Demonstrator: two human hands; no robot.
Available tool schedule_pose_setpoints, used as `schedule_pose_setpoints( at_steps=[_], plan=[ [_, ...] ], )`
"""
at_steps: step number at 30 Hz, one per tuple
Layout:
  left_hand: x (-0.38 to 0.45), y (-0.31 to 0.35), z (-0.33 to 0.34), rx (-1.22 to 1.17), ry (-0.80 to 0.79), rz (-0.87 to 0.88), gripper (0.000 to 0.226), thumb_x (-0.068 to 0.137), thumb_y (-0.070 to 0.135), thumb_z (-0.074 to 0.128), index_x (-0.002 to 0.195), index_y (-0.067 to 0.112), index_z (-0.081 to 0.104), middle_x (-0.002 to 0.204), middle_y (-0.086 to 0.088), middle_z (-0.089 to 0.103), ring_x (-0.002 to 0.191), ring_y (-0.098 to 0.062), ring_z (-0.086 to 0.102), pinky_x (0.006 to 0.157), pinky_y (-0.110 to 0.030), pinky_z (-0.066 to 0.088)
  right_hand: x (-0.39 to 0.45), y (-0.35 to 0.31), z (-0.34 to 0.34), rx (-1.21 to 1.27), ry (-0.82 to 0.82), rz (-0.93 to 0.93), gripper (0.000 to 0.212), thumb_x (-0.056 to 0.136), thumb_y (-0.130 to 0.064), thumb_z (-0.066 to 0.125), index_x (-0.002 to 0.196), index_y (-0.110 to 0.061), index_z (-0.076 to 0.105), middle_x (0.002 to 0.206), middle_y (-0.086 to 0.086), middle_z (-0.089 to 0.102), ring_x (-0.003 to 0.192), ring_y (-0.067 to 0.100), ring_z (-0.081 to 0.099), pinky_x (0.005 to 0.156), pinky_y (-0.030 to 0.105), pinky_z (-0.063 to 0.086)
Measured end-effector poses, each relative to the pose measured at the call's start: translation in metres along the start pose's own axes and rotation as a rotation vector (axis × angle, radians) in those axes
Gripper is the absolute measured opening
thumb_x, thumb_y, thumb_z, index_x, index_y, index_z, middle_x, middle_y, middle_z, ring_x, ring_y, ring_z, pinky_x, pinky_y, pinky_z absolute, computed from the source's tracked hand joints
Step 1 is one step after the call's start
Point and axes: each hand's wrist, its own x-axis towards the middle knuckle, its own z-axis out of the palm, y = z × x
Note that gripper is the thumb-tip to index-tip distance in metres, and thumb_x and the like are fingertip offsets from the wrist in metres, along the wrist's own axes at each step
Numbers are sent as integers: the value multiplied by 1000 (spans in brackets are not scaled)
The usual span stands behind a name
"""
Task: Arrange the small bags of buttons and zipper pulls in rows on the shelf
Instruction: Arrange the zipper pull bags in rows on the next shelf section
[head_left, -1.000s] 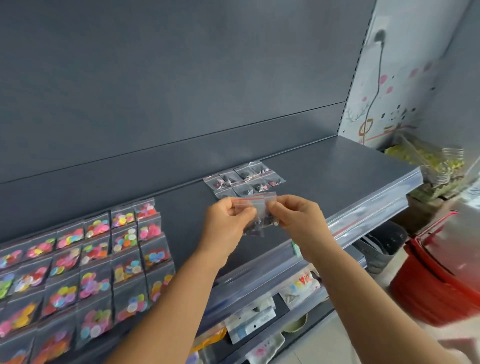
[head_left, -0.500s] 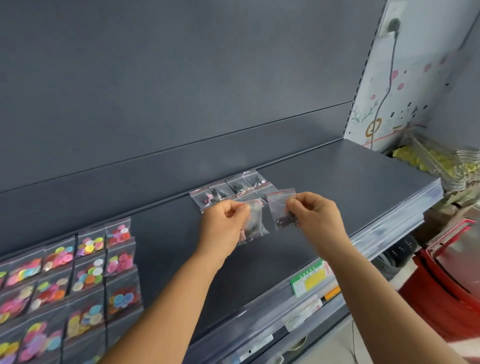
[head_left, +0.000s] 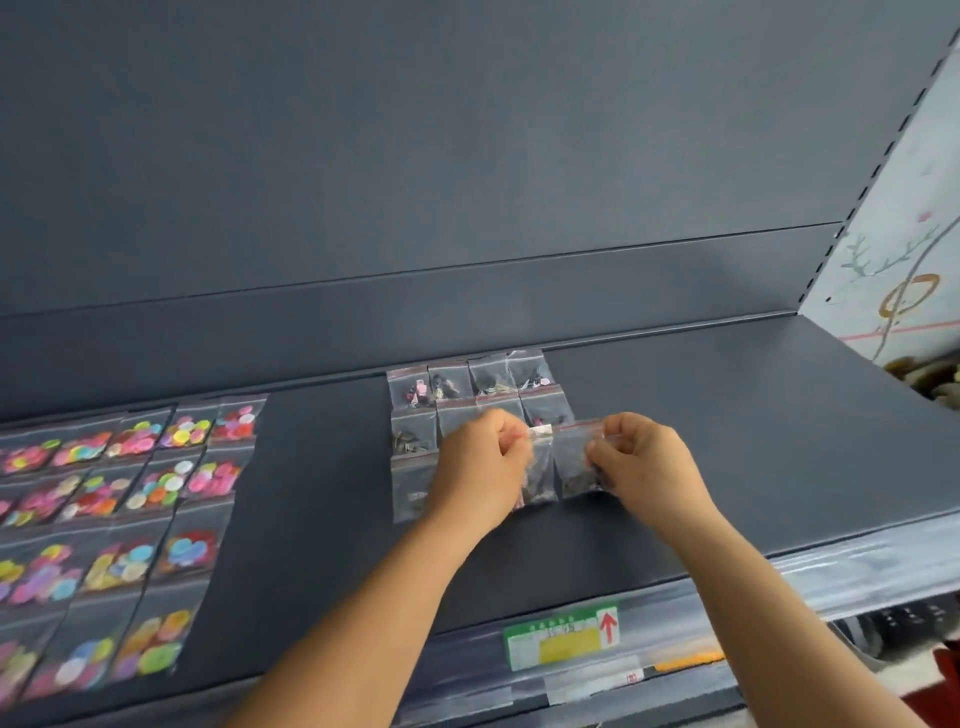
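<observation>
Small clear bags of dark zipper pulls (head_left: 470, 384) lie in rows at the back middle of the dark grey shelf (head_left: 727, 415). My left hand (head_left: 478, 467) pinches the top of a small bag of pulls (head_left: 537, 473) just above the shelf. My right hand (head_left: 649, 467) pinches a second small bag (head_left: 574, 462) beside it, to the right. Both bags hang in front of the laid rows. Part of the second and third rows is hidden behind my left hand.
Rows of bags with coloured buttons (head_left: 119, 509) cover the shelf's left side. Along the front edge runs a clear price rail with a green and yellow label (head_left: 563, 642). A patterned wall panel (head_left: 904, 270) closes the right end.
Both hands moved forward and lower toward the rows of zipper-pull bags. The two bags, held together a second ago, now hang apart, one in each hand.
</observation>
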Motion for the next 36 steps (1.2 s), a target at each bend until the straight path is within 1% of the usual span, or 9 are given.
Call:
schedule_pose_setpoints(
  at_steps=[2, 5, 7, 9, 12, 17, 23, 29, 36],
  plan=[
    [1, 3, 3, 96, 19, -3, 10, 89, 21, 54, 89, 29, 61, 85, 11, 67, 70, -8, 63, 69, -30, 54, 2, 0, -1, -78, -15, -32, 5, 84, -17, 63, 89, -19, 61, 69, -9, 65, 60, 11, 57, 54, 22, 42],
    [2, 6, 6, 230, 63, 35, 19, 91, 19, 54, 108, 23, 62, 104, 1, 67, 91, -19, 61, 77, -34, 51, 4, -2, -2, -184, -40, -80, 25, 85, -18, 61, 110, -20, 60, 92, -1, 67, 83, 20, 60, 68, 23, 41],
    [1, 5, 6, 313, 93, 93, 33, 90, 18, 55, 123, 22, 56, 117, -1, 61, 108, -22, 51, 88, -34, 43, 4, -3, -3, -231, -42, -125, 35, 86, -19, 61, 121, -19, 56, 105, 0, 64, 91, 20, 60, 76, 24, 42],
    [-3, 2, 4, 390, 100, 148, 39, 91, 19, 55, 130, 22, 53, 125, 1, 55, 118, -21, 41, 96, -31, 34, 3, -1, -6, -288, -53, -194, 37, 86, -18, 62, 123, -20, 56, 113, 1, 60, 98, 21, 58, 80, 27, 42],
    [-12, -3, 5, 447, 27, 235, 37, 94, 22, 52, 130, 22, 55, 128, 5, 54, 119, -16, 39, 99, -31, 35, 0, -1, -9, -365, -121, -307, 29, 86, -18, 62, 115, -22, 65, 117, 3, 59, 107, 25, 54, 85, 27, 40],
    [-20, -8, 10, 536, -83, 288, 32, 96, 30, 47, 123, 19, 60, 129, 6, 54, 117, -16, 40, 96, -28, 34, -3, 0, -3, -493, -216, -476, 15, 84, -12, 60, 95, -13, 71, 102, 4, 66, 101, 25, 54, 85, 24, 31],
    [-18, -7, 13, 590, -92, 267, 35, 97, 33, 46, 126, 18, 58, 130, 5, 52, 119, -18, 40, 97, -32, 38, 3, 3, 0, -523, -238, -462, 24, 89, -20, 56, 109, -24, 68, 119, -2, 60, 112, 23, 50, 92, 25, 32],
    [-16, -5, 19, 598, -90, 269, 35, 96, 33, 46, 124, 16, 58, 128, 3, 53, 117, -20, 40, 97, -32, 37, 6, 1, 0, -552, -267, -486, 20, 88, -19, 54, 100, -21, 70, 116, -3, 61, 111, 23, 50, 90, 26, 35],
    [-19, -5, 20, 606, -80, 270, 36, 96, 34, 46, 126, 17, 56, 127, 4, 52, 117, -18, 40, 96, -31, 37, 5, -1, -3, -552, -277, -493, 19, 88, -19, 54, 99, -19, 70, 115, -2, 60, 109, 21, 50, 91, 24, 35]
  ],
)
